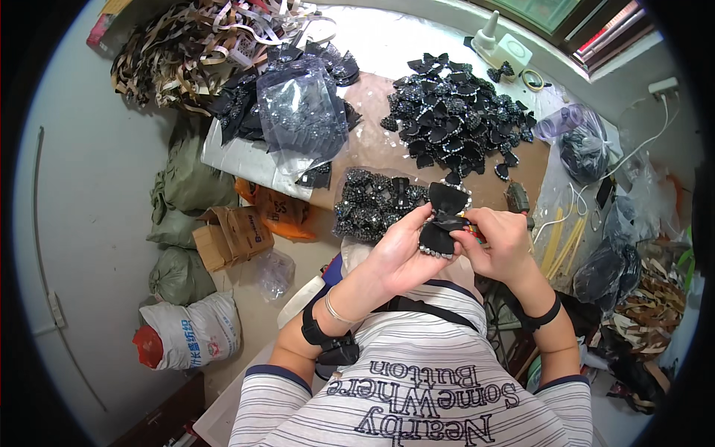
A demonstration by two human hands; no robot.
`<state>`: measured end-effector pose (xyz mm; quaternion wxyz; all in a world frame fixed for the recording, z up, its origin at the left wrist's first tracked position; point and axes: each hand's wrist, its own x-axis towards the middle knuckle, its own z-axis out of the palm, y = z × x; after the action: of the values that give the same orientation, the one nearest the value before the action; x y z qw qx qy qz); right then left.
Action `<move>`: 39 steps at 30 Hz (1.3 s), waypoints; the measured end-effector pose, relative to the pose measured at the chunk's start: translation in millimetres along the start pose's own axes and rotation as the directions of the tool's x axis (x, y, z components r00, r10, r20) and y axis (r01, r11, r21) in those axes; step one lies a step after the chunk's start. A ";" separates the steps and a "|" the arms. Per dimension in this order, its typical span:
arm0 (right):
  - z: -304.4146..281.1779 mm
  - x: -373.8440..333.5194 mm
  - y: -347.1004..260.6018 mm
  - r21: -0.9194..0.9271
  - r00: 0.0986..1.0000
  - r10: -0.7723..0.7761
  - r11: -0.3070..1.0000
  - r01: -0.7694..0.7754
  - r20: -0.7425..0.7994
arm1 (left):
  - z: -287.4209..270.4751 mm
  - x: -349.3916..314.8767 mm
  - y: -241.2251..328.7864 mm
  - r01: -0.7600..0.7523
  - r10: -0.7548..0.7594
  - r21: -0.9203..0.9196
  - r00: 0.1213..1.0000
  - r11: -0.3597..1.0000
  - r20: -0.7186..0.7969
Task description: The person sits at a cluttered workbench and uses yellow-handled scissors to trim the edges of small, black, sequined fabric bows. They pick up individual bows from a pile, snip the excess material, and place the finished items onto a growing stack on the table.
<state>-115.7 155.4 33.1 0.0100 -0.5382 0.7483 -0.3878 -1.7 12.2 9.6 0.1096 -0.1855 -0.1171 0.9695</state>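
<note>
Head view: both hands (402, 257) (500, 242) apparently pinch black bow (445, 216).

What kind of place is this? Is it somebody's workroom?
Probably a small home craft workshop. A big pile of black beaded bows covers the table, tangled ribbon strips lie behind, and both hands hold one black bow.

Bright, even daylight, glare on the top worktop, sharp centre, fisheye bending and dark vignette at edges
</note>
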 end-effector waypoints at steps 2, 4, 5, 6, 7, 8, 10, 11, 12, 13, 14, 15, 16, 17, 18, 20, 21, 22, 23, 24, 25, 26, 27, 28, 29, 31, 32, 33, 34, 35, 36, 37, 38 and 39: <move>5.3 -4.9 6.1 0.042 0.998 0.054 0.998 -0.054 -0.013 | -6.1 6.2 3.8 0.013 -0.013 -0.004 1.000 1.000 -0.024; 10.1 -8.5 11.8 0.061 0.993 0.115 0.992 -0.114 -0.010 | -12.2 14.2 7.9 0.030 -0.033 -0.038 0.997 0.999 -0.066; 11.8 -9.5 13.7 0.054 0.991 0.136 0.989 -0.135 -0.008 | -15.0 18.5 10.0 0.039 -0.043 -0.055 0.995 0.998 -0.086; 13.2 -10.4 15.3 0.048 0.988 0.157 0.986 -0.157 -0.006 | -18.0 22.6 12.2 0.046 -0.052 -0.064 0.993 0.997 -0.102; 14.6 -11.4 17.0 0.042 0.984 0.178 0.983 -0.178 -0.004 | -20.7 26.5 14.5 0.053 -0.061 -0.072 0.991 0.996 -0.117; 16.3 -13.0 19.0 0.036 0.982 0.187 0.982 -0.187 -0.013 | -21.6 29.4 15.9 0.060 -0.070 -0.081 0.989 0.995 -0.132; 19.3 -16.0 23.3 0.025 0.977 0.208 0.978 -0.208 -0.036 | -14.9 33.2 16.2 0.059 -0.063 -0.027 0.983 0.998 -0.173; 20.4 -17.6 25.3 0.024 0.976 0.216 0.976 -0.215 -0.034 | -12.5 34.7 16.0 0.059 -0.058 0.001 0.979 0.998 -0.193; 21.7 -18.8 27.1 0.024 0.974 0.223 0.975 -0.222 -0.032 | -13.5 36.2 16.3 0.055 -0.052 0.009 0.978 0.998 -0.202; 21.8 -18.7 28.1 0.024 0.973 0.230 0.973 -0.230 -0.031 | -16.2 37.9 16.6 0.050 -0.045 0.018 0.976 0.999 -0.211; 20.5 -17.1 27.9 0.007 0.974 0.222 0.975 -0.221 -0.038 | -17.2 39.3 16.9 0.046 -0.039 0.026 0.975 0.999 -0.220; 18.9 -16.0 25.9 -0.007 0.975 0.217 0.976 -0.218 -0.046 | -12.1 38.7 15.8 0.054 -0.044 0.037 0.973 0.998 -0.227; 17.3 -14.9 24.1 -0.022 0.976 0.213 0.976 -0.215 -0.054 | -2.3 37.2 13.8 0.063 -0.050 0.048 0.971 0.997 -0.234; 15.5 -13.3 23.1 -0.034 0.976 0.214 0.976 -0.215 -0.035 | 2.6 36.5 12.9 0.072 -0.056 0.058 0.969 0.996 -0.242; 12.6 -10.4 22.9 -0.048 0.977 0.213 0.976 -0.213 -0.016 | 1.8 36.9 12.9 0.071 -0.056 0.050 0.964 0.996 -0.260; 10.5 -8.6 24.9 -0.071 0.980 0.198 0.978 -0.197 0.010 | -2.2 38.0 13.0 0.069 -0.056 0.034 0.954 0.997 -0.295; 10.0 -8.6 26.4 -0.081 0.983 0.183 0.980 -0.181 0.018 | -3.5 38.8 13.6 0.075 -0.065 0.026 0.959 0.997 -0.276; 9.8 -8.7 27.5 -0.090 0.985 0.168 0.982 -0.165 0.027 | -4.8 39.8 14.0 0.081 -0.074 0.017 0.964 0.997 -0.257; 10.0 -8.6 28.3 -0.087 0.987 0.157 0.984 -0.156 0.013 | -6.0 40.6 14.5 0.087 -0.083 0.009 0.968 0.996 -0.238; 10.3 -8.5 29.0 -0.084 0.989 0.146 0.986 -0.145 0.000 | -6.9 41.5 15.4 0.095 -0.096 -0.017 0.969 0.995 -0.227; 10.7 -8.6 29.6 -0.081 0.991 0.133 0.988 -0.134 -0.013 | -7.7 42.5 16.5 0.102 -0.109 -0.043 0.971 0.994 -0.215; 11.7 -9.6 30.1 -0.075 0.990 0.143 0.987 -0.143 -0.017 | -8.9 42.9 17.3 0.109 -0.121 -0.069 0.972 0.992 -0.203; 13.1 -10.6 31.1 -0.068 0.988 0.150 0.986 -0.151 -0.022 | -10.1 43.6 18.4 0.111 -0.124 -0.072 0.973 0.991 -0.195; 14.1 -11.1 31.8 -0.062 0.987 0.157 0.985 -0.158 -0.027 | -11.5 44.3 19.6 0.114 -0.126 -0.074 0.974 0.991 -0.188; 14.7 -10.9 31.9 -0.047 0.985 0.167 0.985 -0.169 -0.029 | -11.9 44.8 20.4 0.116 -0.128 -0.076 0.975 0.990 -0.180; 16.1 -11.3 31.4 -0.019 0.981 0.191 0.981 -0.192 -0.031 | -9.5 46.0 19.4 0.105 -0.108 -0.023 0.969 0.994 -0.222; 16.5 -11.8 31.0 -0.001 0.976 0.218 0.976 -0.218 -0.023 | -8.6 46.8 19.2 0.101 -0.097 0.004 0.965 0.995 -0.243; 16.7 -12.4 30.3 0.017 0.969 0.245 0.969 -0.245 -0.014 | -10.7 47.7 20.1 0.106 -0.107 -0.017 0.967 0.994 -0.232; 16.9 -12.8 30.0 0.035 0.962 0.271 0.962 -0.271 -0.004 | -15.3 49.2 21.9 0.111 -0.116 -0.038 0.968 0.993 -0.221; 17.4 -13.4 30.5 0.047 0.961 0.276 0.960 -0.276 -0.010 | -19.3 50.6 23.6 0.116 -0.126 -0.058 0.970 0.992 -0.210; 17.9 -14.7 31.4 0.060 0.959 0.282 0.958 -0.281 -0.015 | -21.5 52.1 24.6 0.131 -0.137 -0.046 0.970 0.990 -0.199; 18.5 -16.2 32.5 0.072 0.957 0.288 0.956 -0.286 -0.020 | -23.4 53.5 25.6 0.146 -0.149 -0.033 0.971 0.989 -0.189; 18.8 -18.7 33.9 0.114 0.943 0.331 0.937 -0.329 0.000 | -25.4 54.6 26.2 0.160 -0.161 -0.020 0.971 0.987 -0.179; 19.2 -21.7 35.6 0.156 0.927 0.373 0.915 -0.372 0.021 | -28.2 56.4 26.7 0.148 -0.140 0.032 0.974 0.989 -0.176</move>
<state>-126.7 166.4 -10.1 0.1225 -0.3815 0.8042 -0.4391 -46.5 6.6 -41.8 0.1934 -0.2578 -0.0983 0.9415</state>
